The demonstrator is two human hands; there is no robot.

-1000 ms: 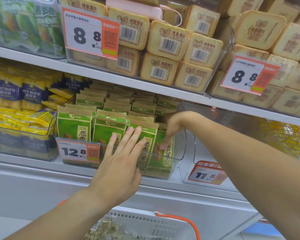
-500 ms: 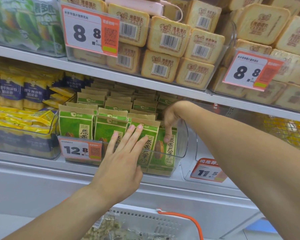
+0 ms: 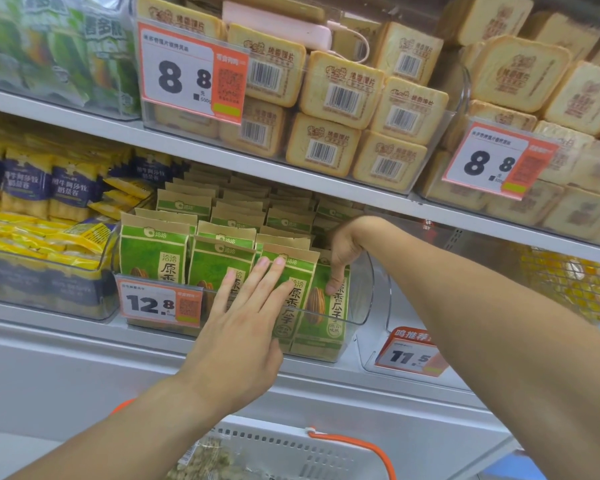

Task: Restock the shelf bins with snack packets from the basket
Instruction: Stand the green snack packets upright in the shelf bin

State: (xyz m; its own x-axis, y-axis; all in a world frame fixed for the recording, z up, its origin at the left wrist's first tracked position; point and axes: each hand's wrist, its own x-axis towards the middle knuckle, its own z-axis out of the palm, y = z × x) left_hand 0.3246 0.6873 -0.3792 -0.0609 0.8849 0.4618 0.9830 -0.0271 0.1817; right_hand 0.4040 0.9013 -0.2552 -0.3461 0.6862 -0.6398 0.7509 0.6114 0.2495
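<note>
The clear bin (image 3: 362, 299) looks nearly full of green sunflower-seed packets (image 3: 153, 258); left hand (image 3: 243, 327) presses flat-fingered, right hand (image 3: 340, 252) pinches the rightmost packet (image 3: 326, 327); basket (image 3: 302, 455) holds more

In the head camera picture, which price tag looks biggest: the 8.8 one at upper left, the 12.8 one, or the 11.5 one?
1. Upper-left 8.8 tag, clearly largest.
2. 12.8 tag.
3. 11.5 tag, though its right end is hidden behind the forearm, so these last two are unsure.

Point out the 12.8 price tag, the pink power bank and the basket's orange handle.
12.8 price tag (image 3: 158, 304), head view, on the printed digits.
pink power bank (image 3: 278, 27), head view, middle of its casing.
orange handle (image 3: 364, 446), head view, on its curved top.
</note>
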